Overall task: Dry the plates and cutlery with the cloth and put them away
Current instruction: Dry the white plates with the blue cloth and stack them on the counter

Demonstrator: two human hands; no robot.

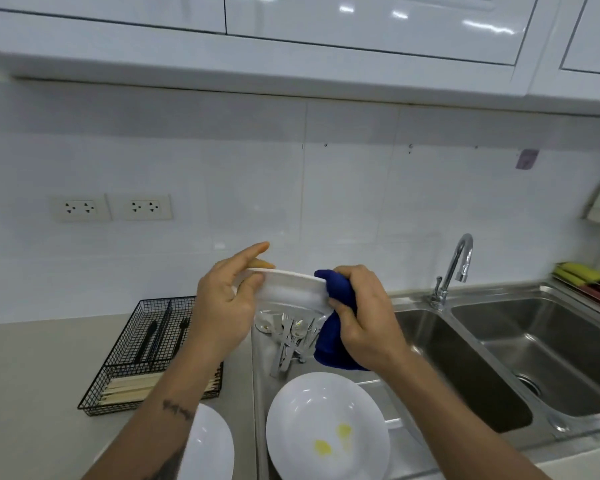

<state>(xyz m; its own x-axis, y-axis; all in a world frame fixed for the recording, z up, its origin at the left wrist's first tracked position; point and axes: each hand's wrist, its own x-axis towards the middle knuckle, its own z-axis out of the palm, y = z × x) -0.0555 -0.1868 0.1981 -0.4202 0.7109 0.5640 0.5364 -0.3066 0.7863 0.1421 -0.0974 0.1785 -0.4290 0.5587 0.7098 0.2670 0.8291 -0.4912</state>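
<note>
My left hand (227,299) grips the left rim of a white plate (291,289) held almost level above the drainboard. My right hand (364,317) holds a dark blue cloth (335,337) wrapped over the plate's right rim. Below the plate lies a pile of metal spoons and forks (290,336) on the steel drainboard (374,384). A second white plate (326,427) with yellow patches on it sits nearer to me on the drainboard. A third white plate (208,445) rests on the counter at the left.
A black wire cutlery tray (153,351) on the beige counter holds black utensils and wooden chopsticks. A double steel sink (499,358) with a tap (456,268) lies to the right. White wall cupboards hang overhead. Sockets are on the tiled wall.
</note>
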